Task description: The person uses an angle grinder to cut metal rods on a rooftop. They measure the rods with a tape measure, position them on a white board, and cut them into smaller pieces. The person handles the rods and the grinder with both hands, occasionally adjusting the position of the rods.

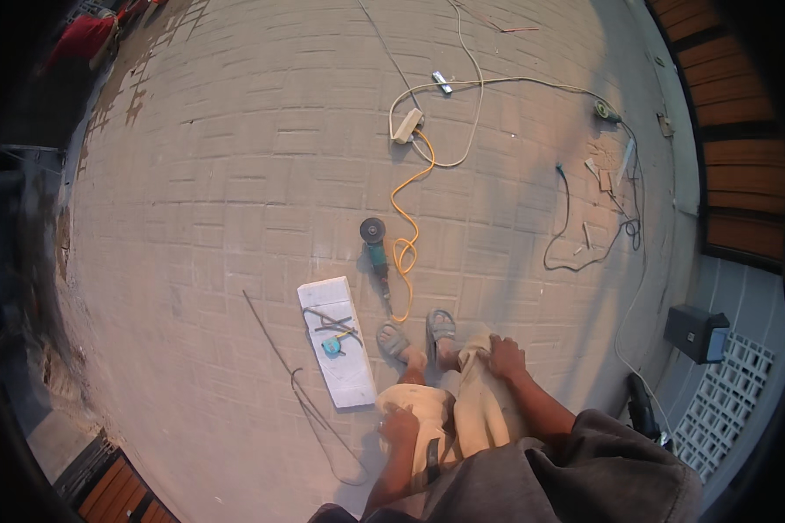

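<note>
My left hand (399, 425) is closed at the side of my left knee, on the beige trousers (478, 397). At the right knee, my right hand (504, 357) grips the cloth of the other trouser leg. Just left of my sandalled feet lies a white slab (347, 382). On it rest several short dark metal rods (330, 322) and a turquoise tape measure (331, 347). An angle grinder (375, 248) with a dark disc lies beyond my feet, touched by neither hand. Its yellow cord (400, 196) runs away from me.
Left of the slab lie a long thin rod (269, 325) and a bent wire (314, 410). Farther off, a socket block (406, 126) sits among cables. A second power tool (607, 112) and scraps lie at right, near a dark box-shaped lamp (696, 334).
</note>
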Tool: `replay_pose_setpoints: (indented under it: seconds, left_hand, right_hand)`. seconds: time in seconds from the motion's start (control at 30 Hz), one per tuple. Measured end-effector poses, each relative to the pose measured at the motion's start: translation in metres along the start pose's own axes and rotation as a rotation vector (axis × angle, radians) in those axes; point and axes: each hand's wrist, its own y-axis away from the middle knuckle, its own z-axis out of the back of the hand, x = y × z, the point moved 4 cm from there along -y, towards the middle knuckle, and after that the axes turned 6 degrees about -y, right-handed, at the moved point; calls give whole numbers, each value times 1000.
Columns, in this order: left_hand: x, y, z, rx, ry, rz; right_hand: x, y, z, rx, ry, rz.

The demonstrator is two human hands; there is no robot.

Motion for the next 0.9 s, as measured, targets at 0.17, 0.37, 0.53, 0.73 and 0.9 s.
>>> replay_pose_setpoints:
  seconds: [0.17,0.37,0.53,0.73,0.9]
  left_hand:
    - [-5,-27,34,221,127,50]
    - [-64,-65,89,381,140,250]
    - [-169,-91,171,113,-147,63]
    - [-331,-257,320,-269,220,-323]
    - [-468,-462,413,-491,65,-556]
  right_hand:
    - [19,-36,86,-225,-180,212]
    - [46,-156,144,-170,138,204]
    - [114,-305,269,-382,-278,513]
    - [157,-518,294,-219,-185,525]
    - [216,-634,271,-244,-326,488]
